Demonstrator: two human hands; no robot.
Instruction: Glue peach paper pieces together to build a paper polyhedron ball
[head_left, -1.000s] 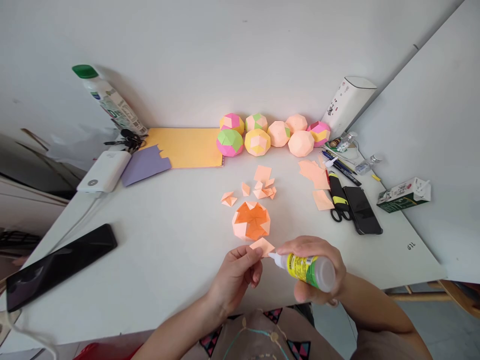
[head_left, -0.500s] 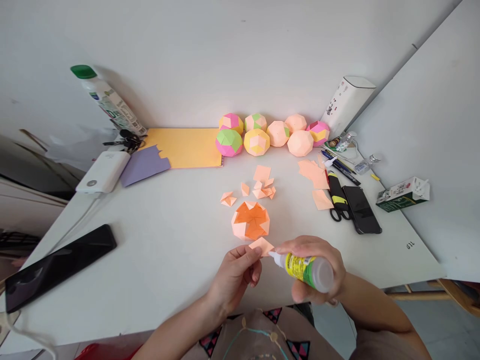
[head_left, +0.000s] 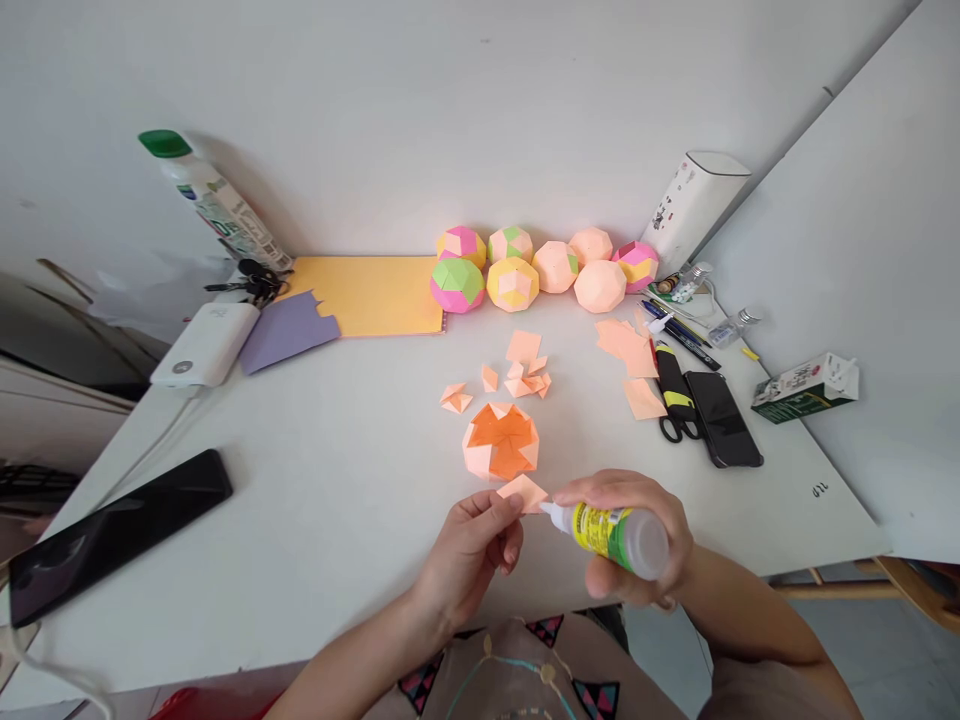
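Between the thumb and fingers of my left hand (head_left: 480, 540) is a small peach paper piece (head_left: 523, 490), pinched at its near edge. My right hand (head_left: 637, 520) is wrapped round a glue bottle (head_left: 611, 532) with a yellow and green label. The bottle lies tilted, its white nozzle at the right corner of the paper piece. Just beyond my left hand sits a partly built peach paper ball (head_left: 501, 442), open on top with a jagged rim. Behind it are folded peach pieces (head_left: 529, 380) and a flat peach square (head_left: 523, 346).
Several finished paper balls (head_left: 514, 285) line the wall. Peach sheets (head_left: 630, 347), scissors (head_left: 679, 428) and a phone (head_left: 724, 418) lie at right. On the left are a larger black phone (head_left: 124, 535), a white power bank (head_left: 206, 343), and purple (head_left: 289, 333) and yellow paper (head_left: 382, 295).
My right hand and the glue bottle have shifted very slightly to the right. The paper piece in my left hand stays in nearly the same place.
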